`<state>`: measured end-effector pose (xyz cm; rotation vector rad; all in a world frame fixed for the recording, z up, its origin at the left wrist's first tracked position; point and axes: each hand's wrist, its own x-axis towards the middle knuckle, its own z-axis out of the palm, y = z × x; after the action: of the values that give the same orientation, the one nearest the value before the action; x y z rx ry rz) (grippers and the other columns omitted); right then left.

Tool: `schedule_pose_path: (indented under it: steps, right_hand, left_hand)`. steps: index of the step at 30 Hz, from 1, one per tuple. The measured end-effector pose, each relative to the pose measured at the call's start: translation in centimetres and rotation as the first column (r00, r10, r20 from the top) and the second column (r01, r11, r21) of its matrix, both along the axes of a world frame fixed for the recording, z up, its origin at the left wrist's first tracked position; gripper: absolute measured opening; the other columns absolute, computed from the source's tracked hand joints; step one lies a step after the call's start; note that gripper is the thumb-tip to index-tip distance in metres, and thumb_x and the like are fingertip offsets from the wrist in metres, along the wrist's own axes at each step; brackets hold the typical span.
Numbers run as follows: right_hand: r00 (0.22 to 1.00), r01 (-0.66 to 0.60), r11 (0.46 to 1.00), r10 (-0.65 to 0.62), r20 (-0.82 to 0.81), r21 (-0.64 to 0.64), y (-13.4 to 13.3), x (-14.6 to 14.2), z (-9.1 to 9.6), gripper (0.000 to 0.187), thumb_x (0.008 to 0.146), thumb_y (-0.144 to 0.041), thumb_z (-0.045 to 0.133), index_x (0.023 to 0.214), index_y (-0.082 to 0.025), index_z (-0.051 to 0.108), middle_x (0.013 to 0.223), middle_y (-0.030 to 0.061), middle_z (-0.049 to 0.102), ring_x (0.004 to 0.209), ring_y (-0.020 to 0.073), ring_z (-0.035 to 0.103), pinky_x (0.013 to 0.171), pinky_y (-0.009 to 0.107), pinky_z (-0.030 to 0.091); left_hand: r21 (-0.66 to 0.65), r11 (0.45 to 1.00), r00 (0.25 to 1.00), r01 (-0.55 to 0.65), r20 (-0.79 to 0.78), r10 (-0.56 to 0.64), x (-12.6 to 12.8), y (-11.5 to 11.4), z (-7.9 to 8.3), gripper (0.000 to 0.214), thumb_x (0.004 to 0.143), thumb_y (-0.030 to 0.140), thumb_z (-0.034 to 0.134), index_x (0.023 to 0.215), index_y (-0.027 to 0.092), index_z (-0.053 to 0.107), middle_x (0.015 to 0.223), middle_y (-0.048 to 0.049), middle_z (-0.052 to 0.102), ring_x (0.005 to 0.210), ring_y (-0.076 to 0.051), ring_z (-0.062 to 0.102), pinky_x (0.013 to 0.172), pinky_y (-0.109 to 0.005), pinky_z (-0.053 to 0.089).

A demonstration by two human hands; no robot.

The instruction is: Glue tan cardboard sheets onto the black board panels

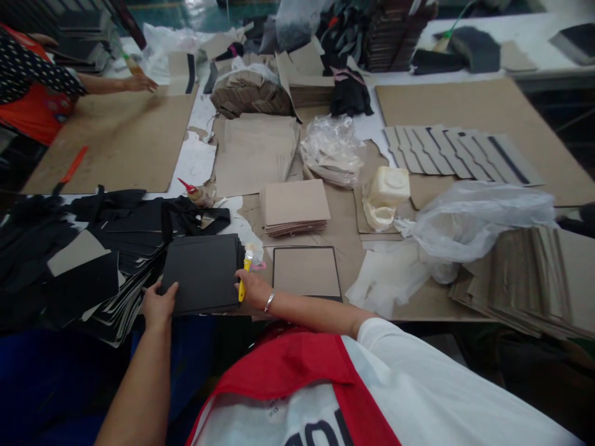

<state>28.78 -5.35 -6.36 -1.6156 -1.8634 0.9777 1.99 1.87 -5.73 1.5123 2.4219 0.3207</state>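
A stack of black boards (202, 272) lies in front of me at the table's near edge. My left hand (158, 303) is at its left edge, thumb at the top board and fingers curled against the side. At the stack's right edge, my right hand (255, 288) grips a yellow-handled brush (244, 279), bristles pointing away from me. The right fingertips are close against the boards; whether they press on them is hard to tell. Just right of this hand lies a beige panel with a black border (307, 271). Beyond it sits a stack of beige boards (296, 203).
Black pieces (134, 248) pile up on the left, near a red-tipped bottle (198, 193). To the right are a cream plastic container (388, 189), a clear plastic bag (478, 217) and stacked grey boards (525, 279). A co-worker's hand (139, 82) is at the far left.
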Motion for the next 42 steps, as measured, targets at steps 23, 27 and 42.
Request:
schedule_pose_path:
  steps: [23,27,42]
  right_hand:
    - [0.919,0.31,0.946,-0.324,-0.226,-0.095,0.0,17.2,-1.3,0.018,0.074,-0.025,0.053,0.083,-0.019,0.068,0.086,0.0,0.068,0.08,0.0124,0.061,0.079,0.025,0.046]
    - [0.917,0.301,0.946,-0.322,-0.234,-0.122,0.1,18.9,-2.7,0.017,0.073,-0.026,0.054,0.079,-0.019,0.069,0.082,0.0004,0.069,0.078,0.013,0.061,0.076,0.025,0.047]
    - [0.743,0.62,0.774,-0.631,-0.223,-0.126,-8.9,30.2,1.8,0.028,0.076,-0.037,0.056,0.092,-0.017,0.067,0.078,0.0018,0.068,0.062,0.011,0.06,0.062,0.024,0.05]
  left_hand:
    - [-0.08,0.315,0.315,0.946,-0.013,-0.949,26.1,-10.2,-5.5,0.039,0.083,0.031,0.055,0.12,0.017,0.055,0.131,-0.0154,0.051,0.117,-0.028,0.048,0.095,-0.043,0.041]
    - [-0.075,0.302,0.302,0.95,-0.011,-0.953,25.8,-10.3,-5.2,0.039,0.084,0.032,0.053,0.121,0.019,0.054,0.132,-0.0137,0.05,0.118,-0.027,0.047,0.095,-0.042,0.04]
    - [-0.114,0.327,0.324,0.938,-0.044,-0.945,27.1,-10.3,-4.3,0.033,0.082,0.032,0.053,0.113,0.019,0.058,0.127,-0.013,0.054,0.112,-0.028,0.05,0.092,-0.043,0.041]
